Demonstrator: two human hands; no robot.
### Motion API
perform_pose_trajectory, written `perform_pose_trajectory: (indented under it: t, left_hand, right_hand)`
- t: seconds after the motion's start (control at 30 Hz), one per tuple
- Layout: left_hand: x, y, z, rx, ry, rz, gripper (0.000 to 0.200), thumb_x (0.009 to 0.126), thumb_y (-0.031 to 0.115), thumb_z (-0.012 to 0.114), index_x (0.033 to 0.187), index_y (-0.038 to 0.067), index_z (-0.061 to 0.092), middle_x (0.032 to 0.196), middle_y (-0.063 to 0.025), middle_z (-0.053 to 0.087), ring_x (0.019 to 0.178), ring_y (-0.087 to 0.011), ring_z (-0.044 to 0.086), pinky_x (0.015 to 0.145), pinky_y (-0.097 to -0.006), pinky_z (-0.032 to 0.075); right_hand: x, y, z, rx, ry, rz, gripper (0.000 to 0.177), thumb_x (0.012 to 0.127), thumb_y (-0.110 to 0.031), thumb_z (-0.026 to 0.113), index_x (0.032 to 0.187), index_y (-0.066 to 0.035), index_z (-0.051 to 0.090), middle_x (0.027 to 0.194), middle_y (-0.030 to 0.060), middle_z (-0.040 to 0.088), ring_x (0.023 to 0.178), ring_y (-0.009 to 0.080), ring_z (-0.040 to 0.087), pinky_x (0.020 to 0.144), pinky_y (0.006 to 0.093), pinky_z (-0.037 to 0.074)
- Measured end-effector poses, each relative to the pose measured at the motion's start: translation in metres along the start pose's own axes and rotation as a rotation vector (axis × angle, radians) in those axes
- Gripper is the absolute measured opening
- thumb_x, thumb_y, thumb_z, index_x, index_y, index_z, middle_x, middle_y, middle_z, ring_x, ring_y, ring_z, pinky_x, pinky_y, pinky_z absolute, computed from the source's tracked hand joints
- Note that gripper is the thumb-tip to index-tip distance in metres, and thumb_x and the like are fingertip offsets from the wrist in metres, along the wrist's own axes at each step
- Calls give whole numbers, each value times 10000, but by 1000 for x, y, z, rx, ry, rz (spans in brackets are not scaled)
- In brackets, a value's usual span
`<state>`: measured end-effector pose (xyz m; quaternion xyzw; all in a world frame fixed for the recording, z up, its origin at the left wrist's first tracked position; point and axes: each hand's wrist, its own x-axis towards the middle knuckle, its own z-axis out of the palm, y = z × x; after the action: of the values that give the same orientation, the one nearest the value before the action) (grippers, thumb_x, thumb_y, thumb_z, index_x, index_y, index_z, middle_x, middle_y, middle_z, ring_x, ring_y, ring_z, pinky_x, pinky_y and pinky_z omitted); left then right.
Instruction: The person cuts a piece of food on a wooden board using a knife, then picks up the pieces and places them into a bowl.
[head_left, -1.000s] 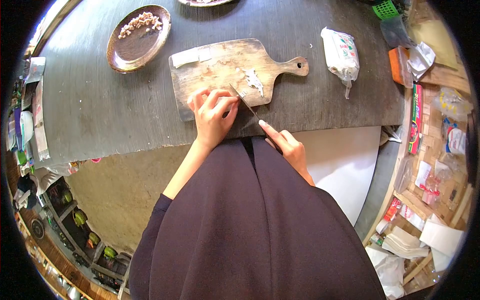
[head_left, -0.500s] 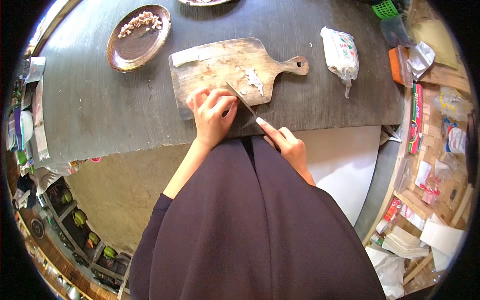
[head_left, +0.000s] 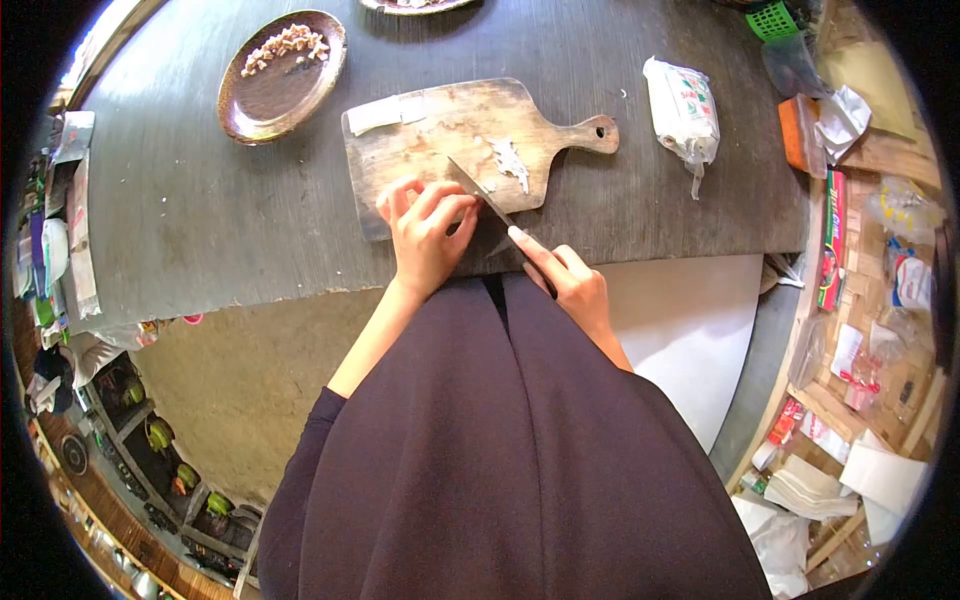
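Observation:
A wooden cutting board (head_left: 450, 125) lies on the dark table with its handle to the right. My right hand (head_left: 572, 285) is closed round the handle of a knife (head_left: 478, 190), index finger stretched along it, and the blade slants over the board's near edge. Curled fingers of my left hand (head_left: 428, 232) press together on the near part of the board, beside the blade; whatever they hold is hidden. Thin white scraps (head_left: 510, 165) lie right of the blade. A flat white block (head_left: 386, 112) rests at the board's far left corner.
A brown oval plate (head_left: 270, 120) with small diced pieces (head_left: 288, 46) stands at the far left. Part of another plate (head_left: 415, 8) shows at the top edge. A white plastic packet (head_left: 682, 110) lies to the right. Shelves with bags and boxes line the right side.
The knife and my right hand have shifted slightly up and to the left. My left hand stays in nearly the same place on the board.

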<state>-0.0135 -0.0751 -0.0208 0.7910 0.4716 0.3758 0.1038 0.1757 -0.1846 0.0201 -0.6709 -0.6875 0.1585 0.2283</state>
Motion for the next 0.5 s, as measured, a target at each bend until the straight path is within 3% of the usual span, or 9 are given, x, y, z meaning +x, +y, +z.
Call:
perform_pose_trajectory:
  t: [0.5]
  left_hand:
    - [1,0,-1,-14,-20,-1,162,742,159,826,875,190,738,990,77,709,1031,-243,546,997,-440,340]
  right_hand:
    - [-5,0,0,48,0,3,518,945,-226,718,1435,-363,620,749,41,549,559,232,619,530,380,547]
